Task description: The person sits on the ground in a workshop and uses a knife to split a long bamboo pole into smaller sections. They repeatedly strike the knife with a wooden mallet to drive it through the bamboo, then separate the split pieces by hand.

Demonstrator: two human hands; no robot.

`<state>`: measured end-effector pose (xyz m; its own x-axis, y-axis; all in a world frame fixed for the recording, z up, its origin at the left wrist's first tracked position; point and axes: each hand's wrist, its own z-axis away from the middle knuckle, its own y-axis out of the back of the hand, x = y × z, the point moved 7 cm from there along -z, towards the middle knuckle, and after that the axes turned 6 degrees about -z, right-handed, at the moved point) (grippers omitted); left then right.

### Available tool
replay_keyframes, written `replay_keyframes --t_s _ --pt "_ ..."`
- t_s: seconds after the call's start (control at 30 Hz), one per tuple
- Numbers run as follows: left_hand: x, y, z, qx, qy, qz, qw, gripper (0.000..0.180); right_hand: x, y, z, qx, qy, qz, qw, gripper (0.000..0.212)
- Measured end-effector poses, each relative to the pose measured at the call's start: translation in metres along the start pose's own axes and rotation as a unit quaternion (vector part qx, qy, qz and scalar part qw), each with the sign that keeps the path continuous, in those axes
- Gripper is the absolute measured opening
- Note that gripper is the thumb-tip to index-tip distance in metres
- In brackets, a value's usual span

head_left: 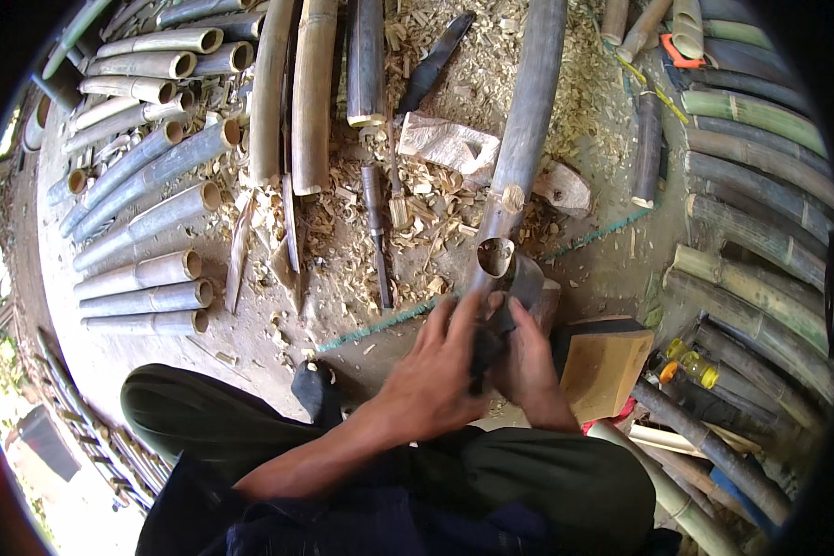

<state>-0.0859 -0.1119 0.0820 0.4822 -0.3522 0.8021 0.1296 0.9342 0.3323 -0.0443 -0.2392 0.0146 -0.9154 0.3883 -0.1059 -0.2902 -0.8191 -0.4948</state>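
A long dark bamboo pole [528,102] runs from the far edge toward me, and its near end is cut to an oval hollow opening. My left hand [426,375] is at that near end, its fingers bent over and slightly blurred; what they grip is hidden. Close beside it, my right hand [531,366] is closed around a dark-handled blade [526,281], whose grey flat part stands right of the opening. Blur hides where the dark handle ends between my palms. Under the pole, a pale carved wood block [565,190] shows to the right.
A chisel [378,236] lies on the chip-strewn floor, left of the pole. Beyond it are another wood block [447,146] and a dark sheath-like piece [437,63]. Cut bamboo tubes [153,215] lie along the left; longer poles [760,222] line the right. A tan-faced block [602,371] sits by my right knee.
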Motion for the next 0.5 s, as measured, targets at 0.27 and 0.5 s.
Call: replay_keyframes --t_s 0.27,0.5 --pt "-0.016 0.044 -0.015 -0.112 0.047 -0.434 0.893 0.036 0.018 0.017 -0.037 -0.060 -0.067 -0.027 0.996 0.032" --pt "0.016 0.104 -0.121 -0.311 0.056 -0.419 0.852 0.030 0.007 -0.031 -0.059 -0.142 -0.069 -0.193 0.968 0.025"
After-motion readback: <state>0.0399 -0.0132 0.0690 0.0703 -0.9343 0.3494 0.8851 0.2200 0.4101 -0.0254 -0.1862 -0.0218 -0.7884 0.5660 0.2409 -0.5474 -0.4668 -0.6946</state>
